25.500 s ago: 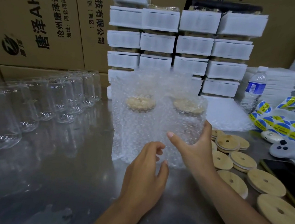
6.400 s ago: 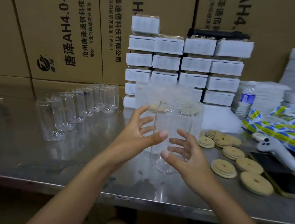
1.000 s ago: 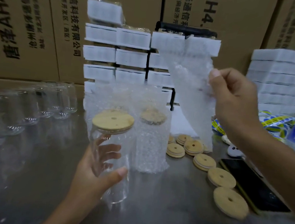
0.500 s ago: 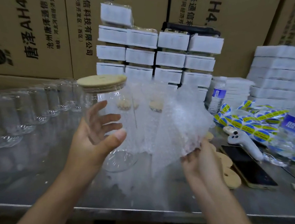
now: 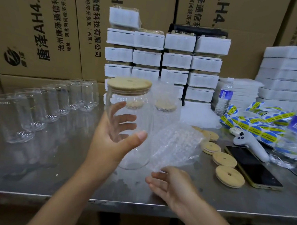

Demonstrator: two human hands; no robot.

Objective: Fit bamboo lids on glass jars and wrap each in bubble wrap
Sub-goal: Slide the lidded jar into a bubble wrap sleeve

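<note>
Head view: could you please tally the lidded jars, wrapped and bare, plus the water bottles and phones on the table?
Wrapped lidded jars: 2
Bare lidded jar, gripped by the left hand: 1
Water bottles: 2
Phone: 1
Total: 6

From my feed the bench (image 5: 31,174) is brushed metal, smudgy and half-glossy. The jar (image 5: 138,158) is clear shiny glass, its lid (image 5: 128,83) matt pale wood. The bubble wrap (image 5: 175,147) is crinkly see-through plastic, and the boxes (image 5: 35,21) are matt brown cardboard.
</note>
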